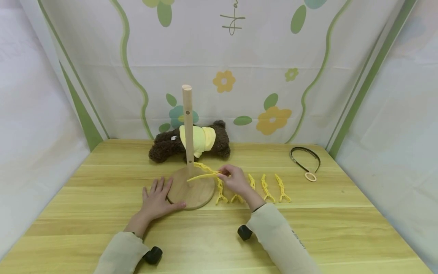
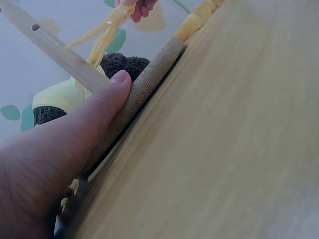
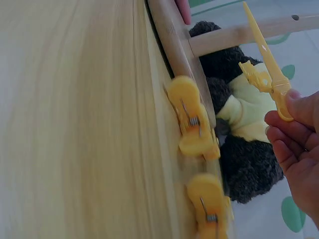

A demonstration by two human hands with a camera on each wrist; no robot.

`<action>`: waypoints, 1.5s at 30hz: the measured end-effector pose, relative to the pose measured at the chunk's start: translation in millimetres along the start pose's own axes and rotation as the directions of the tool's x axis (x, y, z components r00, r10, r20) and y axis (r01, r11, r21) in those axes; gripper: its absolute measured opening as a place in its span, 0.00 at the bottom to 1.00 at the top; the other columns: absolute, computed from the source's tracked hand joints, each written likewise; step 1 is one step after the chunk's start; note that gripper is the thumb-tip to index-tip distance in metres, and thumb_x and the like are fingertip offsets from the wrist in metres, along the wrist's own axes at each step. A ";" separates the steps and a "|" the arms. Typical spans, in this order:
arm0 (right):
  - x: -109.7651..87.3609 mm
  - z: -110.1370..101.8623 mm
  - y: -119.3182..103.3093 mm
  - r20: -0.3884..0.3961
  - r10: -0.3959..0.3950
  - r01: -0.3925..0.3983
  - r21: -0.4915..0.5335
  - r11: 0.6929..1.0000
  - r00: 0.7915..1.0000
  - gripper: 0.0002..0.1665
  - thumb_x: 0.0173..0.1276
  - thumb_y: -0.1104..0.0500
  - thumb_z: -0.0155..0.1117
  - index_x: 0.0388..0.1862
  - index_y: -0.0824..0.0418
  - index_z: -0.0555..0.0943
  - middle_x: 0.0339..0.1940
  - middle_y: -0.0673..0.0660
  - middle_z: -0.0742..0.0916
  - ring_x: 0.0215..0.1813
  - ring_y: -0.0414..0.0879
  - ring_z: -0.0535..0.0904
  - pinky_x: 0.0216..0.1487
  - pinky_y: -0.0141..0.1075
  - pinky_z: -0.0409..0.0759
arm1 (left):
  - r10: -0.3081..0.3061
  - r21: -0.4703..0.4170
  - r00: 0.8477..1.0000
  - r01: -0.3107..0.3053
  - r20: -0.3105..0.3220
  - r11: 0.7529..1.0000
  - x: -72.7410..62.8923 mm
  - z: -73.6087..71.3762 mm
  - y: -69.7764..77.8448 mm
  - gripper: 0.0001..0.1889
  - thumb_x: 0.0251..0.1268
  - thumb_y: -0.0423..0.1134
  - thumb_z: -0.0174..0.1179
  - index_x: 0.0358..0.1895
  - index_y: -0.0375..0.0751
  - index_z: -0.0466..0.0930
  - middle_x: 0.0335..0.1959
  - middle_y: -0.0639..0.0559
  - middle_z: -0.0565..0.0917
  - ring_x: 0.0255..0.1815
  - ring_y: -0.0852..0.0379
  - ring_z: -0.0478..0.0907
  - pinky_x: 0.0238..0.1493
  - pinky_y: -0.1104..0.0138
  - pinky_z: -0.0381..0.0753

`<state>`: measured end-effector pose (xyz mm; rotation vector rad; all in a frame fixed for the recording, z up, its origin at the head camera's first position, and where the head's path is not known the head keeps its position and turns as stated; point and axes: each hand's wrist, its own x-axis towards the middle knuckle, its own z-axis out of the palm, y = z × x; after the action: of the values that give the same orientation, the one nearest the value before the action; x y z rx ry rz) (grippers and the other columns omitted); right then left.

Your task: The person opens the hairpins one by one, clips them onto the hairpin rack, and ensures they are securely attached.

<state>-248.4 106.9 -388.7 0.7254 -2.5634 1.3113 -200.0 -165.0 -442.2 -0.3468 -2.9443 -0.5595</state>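
Head view: one yellow plastic toothed clip (image 1: 203,176), held near one pale wooden post (image 1: 189,133) on a round wooden base (image 1: 202,198); contact cannot be told. Its arms are parted, its handles pinched by the right grip (image 1: 235,180). Left grip (image 1: 155,203): fingers spread, thumb rested on the base. Advised: handles kept squeezed, base kept pressed down. Counted: five further yellow clips (image 1: 281,187), two partly hidden; one brown plush bear (image 1: 205,139) in yellow shirt; one black toothed headband (image 1: 310,151).

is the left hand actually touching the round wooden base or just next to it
Touching: the left wrist view shows the left hand with its thumb laid against the edge of the round wooden base.
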 end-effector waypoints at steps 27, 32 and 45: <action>5.1 22.8 -10.8 0.091 0.015 -0.012 -0.028 1.000 0.996 0.09 0.60 0.64 0.57 0.40 0.65 0.76 0.32 0.53 0.79 0.36 0.46 0.75 0.38 0.34 0.73 | 0.008 -0.010 1.000 -0.008 -0.002 1.000 2.2 -0.6 1.0 0.55 0.37 0.75 0.48 0.67 0.41 0.48 0.64 0.34 0.48 0.63 0.36 0.40 0.50 0.37 0.32; 6.3 23.2 -12.9 0.112 0.006 -0.003 -0.034 0.999 0.994 0.09 0.60 0.65 0.56 0.41 0.66 0.76 0.33 0.54 0.79 0.37 0.47 0.75 0.38 0.34 0.72 | 0.005 0.001 1.000 -0.005 0.001 1.000 1.2 -0.9 0.7 0.54 0.37 0.74 0.48 0.67 0.41 0.48 0.64 0.34 0.48 0.63 0.36 0.40 0.50 0.38 0.32; 8.5 26.3 -17.7 0.150 0.004 0.007 -0.074 0.997 0.989 0.12 0.61 0.64 0.56 0.43 0.68 0.75 0.36 0.57 0.79 0.38 0.47 0.75 0.39 0.34 0.72 | 0.007 -0.001 1.000 -0.007 0.001 1.000 -0.2 -1.9 2.6 0.54 0.38 0.74 0.49 0.67 0.43 0.47 0.64 0.34 0.49 0.63 0.35 0.40 0.50 0.37 0.33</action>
<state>-245.3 74.1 -388.7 0.8423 -2.7116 1.1964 -199.0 -163.4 -439.6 -0.3576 -2.9428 -0.5604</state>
